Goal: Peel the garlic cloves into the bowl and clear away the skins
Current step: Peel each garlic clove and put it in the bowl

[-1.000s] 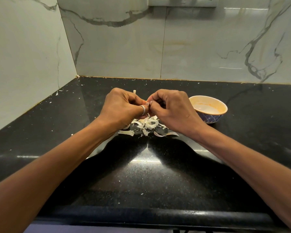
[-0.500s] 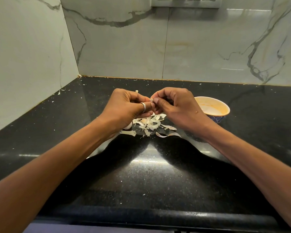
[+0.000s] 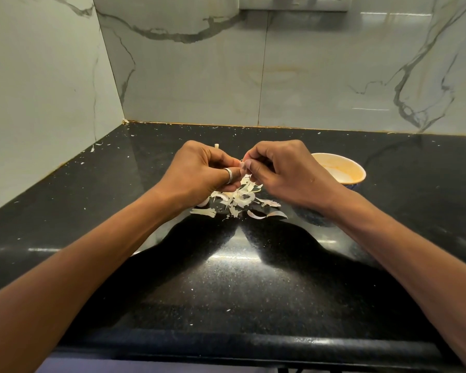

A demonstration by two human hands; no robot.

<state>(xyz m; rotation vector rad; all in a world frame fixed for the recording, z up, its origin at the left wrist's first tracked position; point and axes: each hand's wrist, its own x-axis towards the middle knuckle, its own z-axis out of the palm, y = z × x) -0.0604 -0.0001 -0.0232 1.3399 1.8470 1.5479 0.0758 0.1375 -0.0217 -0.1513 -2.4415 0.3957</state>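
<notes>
Over the black worktop (image 3: 226,278), both hands pinch one garlic clove (image 3: 242,165) between them.

Left hand (image 3: 199,169), with a ring (image 3: 228,175) on the thumb, and right hand (image 3: 285,170) have their fingers curled, fingertips meeting on the small pale clove, which they mostly hide. Loose skins (image 3: 237,199) lie heaped on the worktop at 6 o'clock from the fingertips. An orange-lined bowl (image 3: 359,170) stands at 3 o'clock, just behind the right hand. White flecks dot the glossy worktop; grey-veined marble walls (image 3: 199,76) meet at 10 o'clock.

A garlic clove (image 3: 242,165) is pinched between the left hand (image 3: 199,170) and right hand (image 3: 285,170). Skins (image 3: 237,200) are piled on the counter (image 3: 226,278) beneath. A bowl (image 3: 342,170) is set just beside the right hand.
</notes>
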